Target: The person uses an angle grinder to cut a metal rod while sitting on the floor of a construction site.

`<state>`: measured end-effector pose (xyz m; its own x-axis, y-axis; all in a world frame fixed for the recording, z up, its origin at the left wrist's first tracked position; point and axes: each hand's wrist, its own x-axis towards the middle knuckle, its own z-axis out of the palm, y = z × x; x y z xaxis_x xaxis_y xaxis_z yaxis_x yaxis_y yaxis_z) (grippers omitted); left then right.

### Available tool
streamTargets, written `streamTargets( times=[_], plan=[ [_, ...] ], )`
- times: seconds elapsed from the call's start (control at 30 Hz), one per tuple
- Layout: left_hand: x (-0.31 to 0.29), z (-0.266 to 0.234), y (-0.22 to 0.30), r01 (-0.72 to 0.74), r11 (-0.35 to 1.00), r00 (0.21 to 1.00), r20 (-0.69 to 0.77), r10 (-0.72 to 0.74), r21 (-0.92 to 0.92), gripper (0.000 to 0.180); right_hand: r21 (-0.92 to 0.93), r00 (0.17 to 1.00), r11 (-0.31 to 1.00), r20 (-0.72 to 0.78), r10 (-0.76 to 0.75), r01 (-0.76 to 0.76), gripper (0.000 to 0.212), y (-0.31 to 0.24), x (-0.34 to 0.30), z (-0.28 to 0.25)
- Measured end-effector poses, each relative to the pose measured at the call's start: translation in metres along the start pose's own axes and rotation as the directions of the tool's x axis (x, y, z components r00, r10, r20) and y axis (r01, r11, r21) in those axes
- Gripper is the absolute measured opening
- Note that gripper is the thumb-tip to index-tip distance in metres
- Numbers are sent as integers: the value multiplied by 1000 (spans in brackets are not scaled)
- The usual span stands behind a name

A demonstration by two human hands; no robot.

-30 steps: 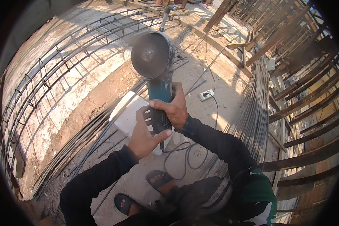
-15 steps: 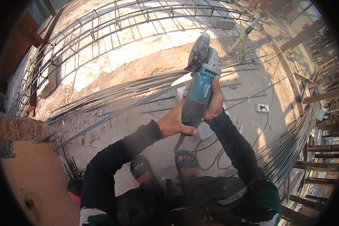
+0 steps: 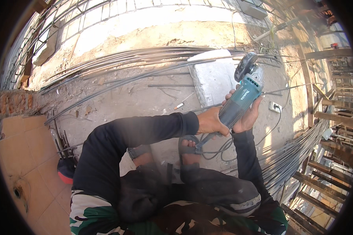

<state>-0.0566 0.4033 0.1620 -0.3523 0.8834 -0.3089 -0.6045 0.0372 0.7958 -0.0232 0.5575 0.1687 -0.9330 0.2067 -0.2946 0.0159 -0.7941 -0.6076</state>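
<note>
Teal angle grinder (image 3: 239,100) gripped between left hand (image 3: 210,122), right hand (image 3: 248,116).

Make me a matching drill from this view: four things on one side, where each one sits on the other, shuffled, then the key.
Things
1. angle grinder
2. white block
3. wall socket
4. steel rods

Places
A. on the ground right of the grinder, cable plugged in
B. gripped by the left hand and right hand
C. lying in a long bundle across the dirt, upper part of the view
D. on the ground under the grinder's disc end

Pairs: 1-B, 2-D, 3-A, 4-C
</note>
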Motion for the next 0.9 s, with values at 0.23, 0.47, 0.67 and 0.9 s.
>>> streamTargets(
  times=[0.23,0.47,0.67,0.9],
  plan=[
    [22,3,-17,1,997,999,32,-4,81,59,-142,994,990,109,-3,18,85,-9,12,-43],
    [33,0,-16,81,967,981,-193,-34,243,62,-519,969,852,-172,-179,65,70,-5,23,-23],
    [44,6,-46,67,805,902,-380,203,589,66,-785,892,596,-138,-431,167,60,9,41,-25],
    [55,-9,-45,-87,594,957,-98,273,800,74,-792,975,610,-148,-167,-16,51,-28,61,-41]
  ],
)
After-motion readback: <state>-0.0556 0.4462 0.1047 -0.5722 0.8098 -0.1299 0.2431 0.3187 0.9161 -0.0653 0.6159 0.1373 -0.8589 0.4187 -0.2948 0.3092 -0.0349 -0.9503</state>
